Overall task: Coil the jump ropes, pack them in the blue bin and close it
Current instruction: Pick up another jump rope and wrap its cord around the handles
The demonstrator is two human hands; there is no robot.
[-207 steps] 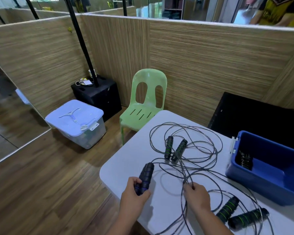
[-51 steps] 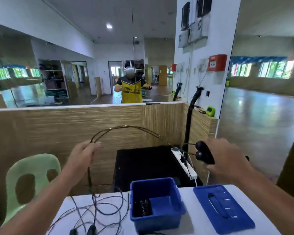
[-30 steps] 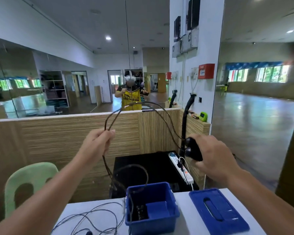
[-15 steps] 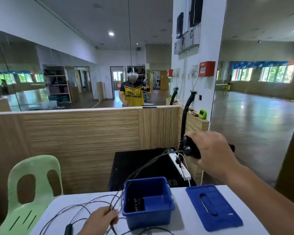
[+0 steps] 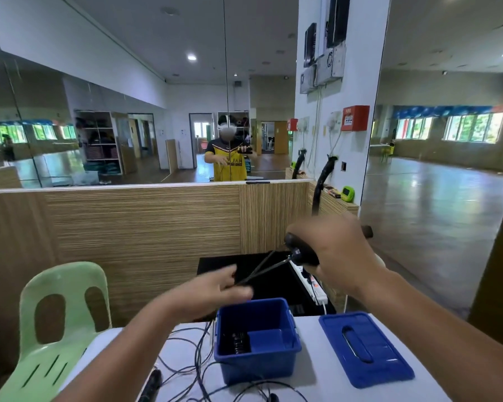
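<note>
Right hand (image 5: 337, 245) covers most of the handles (image 5: 302, 255) it grips. Left hand (image 5: 212, 288) pinching the rope (image 5: 259, 271) is blurry, and another handle (image 5: 153, 385) runs off the bottom edge.

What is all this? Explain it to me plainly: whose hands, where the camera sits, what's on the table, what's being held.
There is no machine here. A person works with bare hands, and the single picture comes from a camera worn on their head, looking forward and down. The right hand grips black rope handles, raised above the table. Their cords run down to the left hand, which pinches them. On the white table stands an open blue bin with one coiled rope already inside. Its lid lies flat to the right of it. More loose cords lie tangled left of the bin, near a green chair.
</note>
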